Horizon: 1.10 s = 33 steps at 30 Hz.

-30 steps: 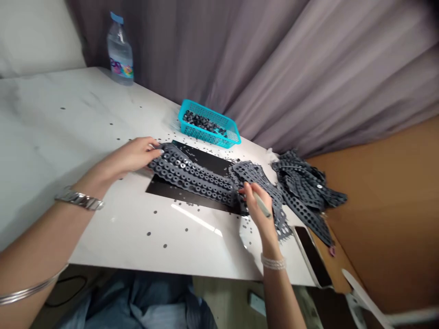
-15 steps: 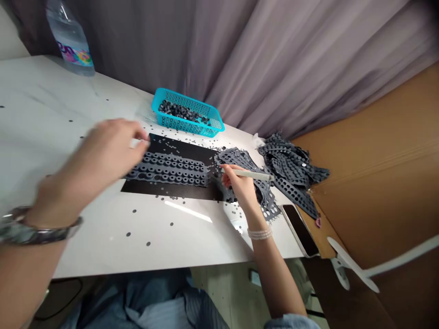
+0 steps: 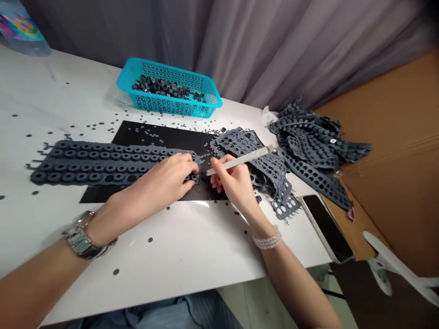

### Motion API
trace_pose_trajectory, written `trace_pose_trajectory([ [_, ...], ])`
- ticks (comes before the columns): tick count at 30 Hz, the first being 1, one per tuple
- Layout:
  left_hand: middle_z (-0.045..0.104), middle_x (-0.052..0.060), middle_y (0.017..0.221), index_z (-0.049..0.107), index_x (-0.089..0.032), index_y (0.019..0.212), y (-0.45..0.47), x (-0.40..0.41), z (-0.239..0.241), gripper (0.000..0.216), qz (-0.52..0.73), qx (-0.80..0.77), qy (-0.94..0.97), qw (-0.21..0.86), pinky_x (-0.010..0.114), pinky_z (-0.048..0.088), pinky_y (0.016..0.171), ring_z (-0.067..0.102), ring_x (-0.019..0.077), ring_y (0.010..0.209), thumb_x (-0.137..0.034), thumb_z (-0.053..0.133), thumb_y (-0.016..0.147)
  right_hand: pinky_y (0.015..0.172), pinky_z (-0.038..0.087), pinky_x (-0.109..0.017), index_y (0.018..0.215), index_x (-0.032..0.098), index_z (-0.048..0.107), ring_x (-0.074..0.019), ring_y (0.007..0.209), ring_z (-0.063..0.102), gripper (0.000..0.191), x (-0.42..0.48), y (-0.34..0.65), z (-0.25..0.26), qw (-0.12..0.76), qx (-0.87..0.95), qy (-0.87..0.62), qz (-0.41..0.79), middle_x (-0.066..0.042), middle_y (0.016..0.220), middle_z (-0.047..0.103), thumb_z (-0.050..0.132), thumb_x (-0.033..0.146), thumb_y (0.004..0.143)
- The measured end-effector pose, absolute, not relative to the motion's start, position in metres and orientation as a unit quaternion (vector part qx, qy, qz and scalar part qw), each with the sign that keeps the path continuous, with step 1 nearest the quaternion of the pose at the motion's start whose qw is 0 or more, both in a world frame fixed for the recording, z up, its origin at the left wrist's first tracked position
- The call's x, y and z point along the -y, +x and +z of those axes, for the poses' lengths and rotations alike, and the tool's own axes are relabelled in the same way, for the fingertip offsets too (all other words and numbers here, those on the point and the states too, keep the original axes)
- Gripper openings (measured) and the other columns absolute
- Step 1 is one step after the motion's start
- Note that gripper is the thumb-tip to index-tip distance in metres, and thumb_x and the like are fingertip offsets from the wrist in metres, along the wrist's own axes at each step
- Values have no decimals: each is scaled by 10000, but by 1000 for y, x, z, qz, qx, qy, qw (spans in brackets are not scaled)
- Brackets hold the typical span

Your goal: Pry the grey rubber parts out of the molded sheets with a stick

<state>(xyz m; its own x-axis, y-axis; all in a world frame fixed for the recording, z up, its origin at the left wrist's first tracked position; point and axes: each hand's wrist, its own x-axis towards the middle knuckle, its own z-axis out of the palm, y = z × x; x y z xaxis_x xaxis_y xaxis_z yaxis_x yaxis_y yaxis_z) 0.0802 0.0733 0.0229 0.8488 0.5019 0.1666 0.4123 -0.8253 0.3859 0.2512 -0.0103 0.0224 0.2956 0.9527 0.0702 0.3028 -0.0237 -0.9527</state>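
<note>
A long dark grey rubber sheet (image 3: 99,160) studded with rows of small rings lies flat across a black mat (image 3: 154,137) on the white table (image 3: 192,246). My left hand (image 3: 164,180) presses down on the sheet's right end, fingers curled onto the rings. My right hand (image 3: 233,183) is closed round a thin white stick tool (image 3: 245,158), its tip pointing at that same right end. Punched-out grey sheets (image 3: 264,164) lie just behind my right hand.
A turquoise basket (image 3: 202,107) holding loose black rings stands at the back. A heap of spent perforated sheets (image 3: 315,146) lies at the right, on brown cardboard (image 3: 394,137). A phone (image 3: 325,226) rests near the table's right edge. Small black discs dot the tabletop. A bottle (image 3: 20,32) stands far left.
The ringed sheet was laid flat and now stretches further left. My left hand moved from its left end to its right end. My right hand brought the stick's tip to the sheet.
</note>
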Motion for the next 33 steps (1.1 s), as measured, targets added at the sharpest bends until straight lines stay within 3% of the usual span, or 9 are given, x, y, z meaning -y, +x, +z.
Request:
trace_pose_trajectory([
  [13, 614, 78, 891, 642, -170, 872, 87, -69, 22, 167, 127, -252, 949, 144, 376, 466, 772, 580, 228, 880, -186, 482, 827, 559, 465, -240, 728, 221, 500, -129, 510, 603, 291, 10, 247, 17, 448, 544, -643, 302, 25, 570, 622, 516, 444, 914],
  [27, 646, 93, 802, 647, -171, 815, 93, -64, 20, 195, 116, -276, 948, 111, 394, 473, 761, 584, 247, 841, -170, 455, 847, 517, 348, -224, 671, 227, 459, -116, 489, 505, 284, 9, 239, 26, 397, 603, -658, 215, 35, 549, 528, 486, 347, 927],
  [30, 651, 94, 743, 663, -169, 756, 94, -62, 25, 261, 115, -291, 941, 129, 402, 463, 742, 590, 247, 787, -167, 427, 868, 523, 327, -230, 661, 227, 432, -105, 479, 471, 276, 9, 235, 28, 386, 615, -664, 179, 37, 565, 514, 470, 283, 928],
  [33, 696, 61, 763, 703, -182, 759, 88, -65, 35, 221, 167, -324, 904, 224, 368, 469, 741, 618, 224, 776, -217, 506, 853, 523, 322, -237, 661, 226, 435, -103, 464, 454, 272, 10, 233, 28, 382, 606, -674, 179, 42, 545, 501, 476, 278, 924],
])
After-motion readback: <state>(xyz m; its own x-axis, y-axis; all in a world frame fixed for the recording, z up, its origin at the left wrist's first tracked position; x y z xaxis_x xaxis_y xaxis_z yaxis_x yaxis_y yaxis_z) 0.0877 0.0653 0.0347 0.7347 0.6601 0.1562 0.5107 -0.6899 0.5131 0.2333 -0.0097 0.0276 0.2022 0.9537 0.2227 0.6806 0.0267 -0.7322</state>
